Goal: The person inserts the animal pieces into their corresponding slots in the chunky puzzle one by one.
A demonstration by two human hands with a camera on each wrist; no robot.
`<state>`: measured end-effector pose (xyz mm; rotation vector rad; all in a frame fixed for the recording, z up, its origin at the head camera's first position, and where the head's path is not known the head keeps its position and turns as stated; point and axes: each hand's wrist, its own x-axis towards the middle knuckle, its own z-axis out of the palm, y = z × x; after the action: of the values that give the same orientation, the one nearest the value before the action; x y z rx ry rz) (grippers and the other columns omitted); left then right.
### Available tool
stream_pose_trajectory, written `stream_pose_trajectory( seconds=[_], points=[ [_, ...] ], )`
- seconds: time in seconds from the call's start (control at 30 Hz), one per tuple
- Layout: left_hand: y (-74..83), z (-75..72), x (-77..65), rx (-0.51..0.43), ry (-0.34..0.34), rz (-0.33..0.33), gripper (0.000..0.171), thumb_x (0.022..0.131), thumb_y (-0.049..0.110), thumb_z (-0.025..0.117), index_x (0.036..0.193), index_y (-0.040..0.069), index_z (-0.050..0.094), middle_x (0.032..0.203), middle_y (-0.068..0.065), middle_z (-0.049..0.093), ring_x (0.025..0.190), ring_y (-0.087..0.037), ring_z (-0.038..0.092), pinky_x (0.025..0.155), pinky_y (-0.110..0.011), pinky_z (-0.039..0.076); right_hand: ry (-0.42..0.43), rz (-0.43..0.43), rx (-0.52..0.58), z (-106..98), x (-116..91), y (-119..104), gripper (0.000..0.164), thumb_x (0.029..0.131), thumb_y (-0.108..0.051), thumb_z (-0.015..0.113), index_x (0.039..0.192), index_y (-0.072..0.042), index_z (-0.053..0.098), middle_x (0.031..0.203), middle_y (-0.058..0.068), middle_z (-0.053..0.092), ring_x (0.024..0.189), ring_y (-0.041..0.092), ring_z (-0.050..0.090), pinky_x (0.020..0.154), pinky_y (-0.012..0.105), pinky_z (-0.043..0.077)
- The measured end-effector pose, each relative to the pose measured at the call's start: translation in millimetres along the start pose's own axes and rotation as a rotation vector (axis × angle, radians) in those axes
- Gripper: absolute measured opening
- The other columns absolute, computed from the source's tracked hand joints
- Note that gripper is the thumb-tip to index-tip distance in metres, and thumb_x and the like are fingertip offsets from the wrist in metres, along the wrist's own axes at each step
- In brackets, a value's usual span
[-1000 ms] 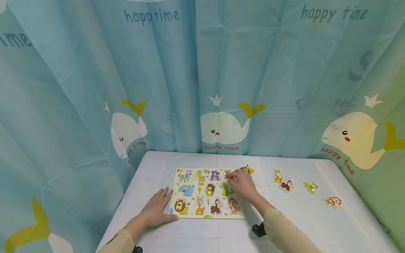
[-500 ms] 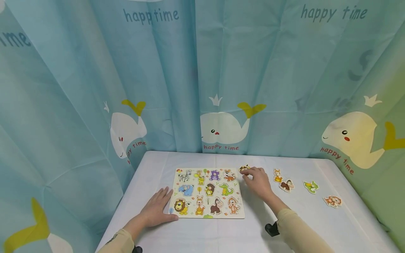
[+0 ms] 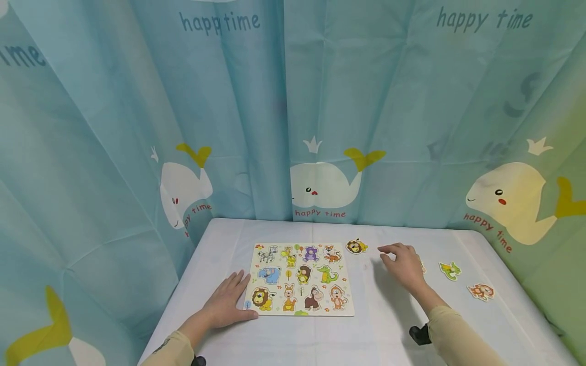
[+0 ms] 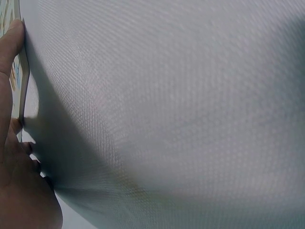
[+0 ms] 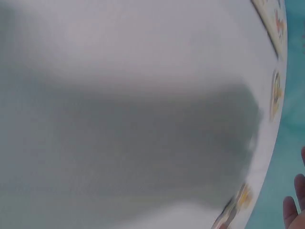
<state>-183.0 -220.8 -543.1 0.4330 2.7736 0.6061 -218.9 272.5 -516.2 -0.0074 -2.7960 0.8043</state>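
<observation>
A pale animal puzzle board [image 3: 345,306] lies flat on the table, bearing colourful pictures such as a zebra, a hippo and a tiger. My left hand [image 3: 224,303] rests along its left side, fingers straight and thumb at the near corner; the left wrist view has the thumb against the board's edge [image 4: 24,88]. My right hand [image 3: 404,267] hovers over the cloth to the right of the board, holding nothing, fingers loosely bent. It covers most of the kangaroo and gorilla pieces; only a sliver of one piece [image 3: 422,264] shows. A lion piece [image 3: 356,246] lies just beyond the board's far right corner.
Farther right lie a green crocodile piece [image 3: 450,271] and a monkey piece [image 3: 481,292]. A white cloth covers the table [image 3: 293,340]. Blue curtains [image 3: 256,127] printed with whales hang close behind and at both sides.
My right hand has left the tiger picture on the board and moved right, past the lion piece, to in front of the kangaroo and gorilla pieces. My left hand has stayed put.
</observation>
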Motion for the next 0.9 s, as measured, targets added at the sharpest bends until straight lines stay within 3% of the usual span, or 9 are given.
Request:
stream_pose_trajectory(
  seconds=[0.5, 0.9],
  points=[
    [-0.6, 0.1, -0.8, -0.01, 0.0, -0.008, 0.112, 0.078, 0.07, 0.075, 0.161, 0.009, 0.032, 0.168, -0.015, 0.022, 0.155, -0.038, 0.014, 0.124, -0.058, 0.015, 0.085, 0.14, -0.095, -36.2, -20.2, 57.3, 0.041, 0.095, -0.023, 0.071, 0.126, 0.003, 0.067, 0.124, 0.032, 0.058, 0.111, 0.054, 0.046, 0.084, 0.067, 0.039],
    [-0.2, 0.3, -1.6, -0.019, -0.002, -0.016, 0.112, 0.077, 0.07, 0.075, 0.161, 0.01, 0.032, 0.169, -0.015, 0.021, 0.155, -0.038, 0.013, 0.125, -0.058, 0.014, 0.106, 0.237, -0.143, -54.4, -31.8, 89.6, 0.043, 0.097, -0.027, 0.068, 0.127, 0.005, 0.064, 0.119, 0.032, 0.059, 0.106, 0.053, 0.046, 0.08, 0.066, 0.037]
  ],
)
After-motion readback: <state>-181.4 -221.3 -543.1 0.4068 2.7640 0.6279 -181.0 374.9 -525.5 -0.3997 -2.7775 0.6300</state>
